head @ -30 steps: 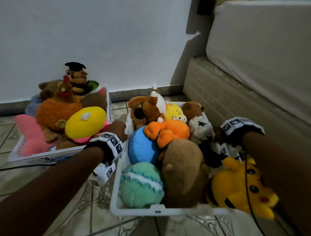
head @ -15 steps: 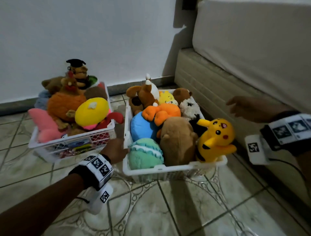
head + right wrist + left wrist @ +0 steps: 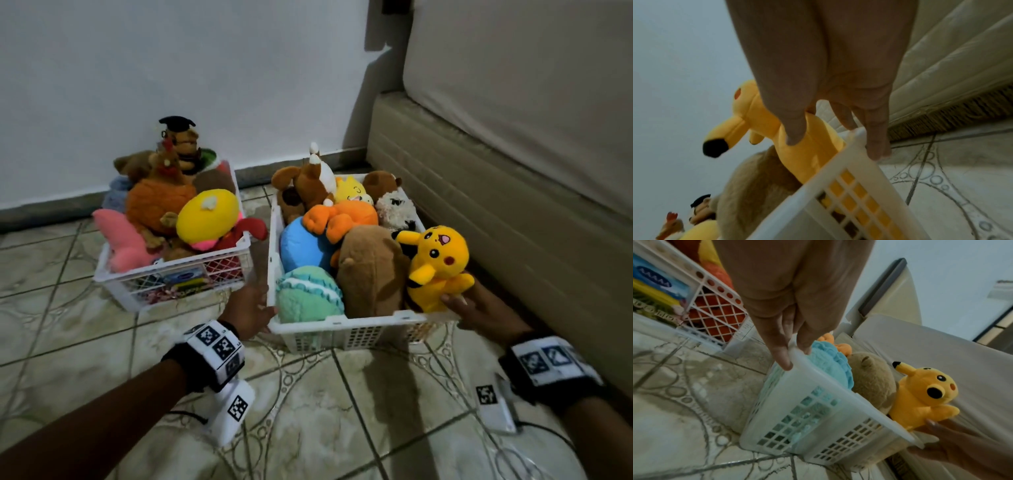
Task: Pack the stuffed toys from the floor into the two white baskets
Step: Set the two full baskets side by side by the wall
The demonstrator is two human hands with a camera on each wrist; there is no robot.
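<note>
My left hand (image 3: 251, 308) grips the near-left corner of the right white basket (image 3: 346, 323): in the left wrist view its thumb lies over the top of the rim (image 3: 838, 395) and a finger runs down the outer wall. My right hand (image 3: 479, 310) is at the near-right corner of the same basket. In the right wrist view I see its thumb pressed against the back of the yellow mouse toy (image 3: 797, 146) and its fingers (image 3: 877, 142) reaching down over the outside of the rim, so it pinches toy and corner together.

I take that right basket as my landmark. It stands on the patterned tile floor (image 3: 325, 411), just beside the base of the beige sofa (image 3: 513, 192) on its right. The yellow mouse toy (image 3: 436, 263) sits upright in its near-right corner, head well above the rim. To the left of the mouse is a large brown plush (image 3: 371, 270), and in the near-left corner a mint-green ruffled plush (image 3: 308, 294). Behind those I see a blue round plush (image 3: 301, 246), an orange plush (image 3: 346, 217) on top of it, and several smaller brown, yellow and white toys at the far end.

To the left of the landmark, with a strip of floor between, stands the left white basket (image 3: 171, 270), heaped with an orange hen plush (image 3: 157, 202), a yellow round plush (image 3: 207, 216), a pink plush (image 3: 120, 240) and a figure in a black graduation cap (image 3: 181, 140) at the back.
</note>
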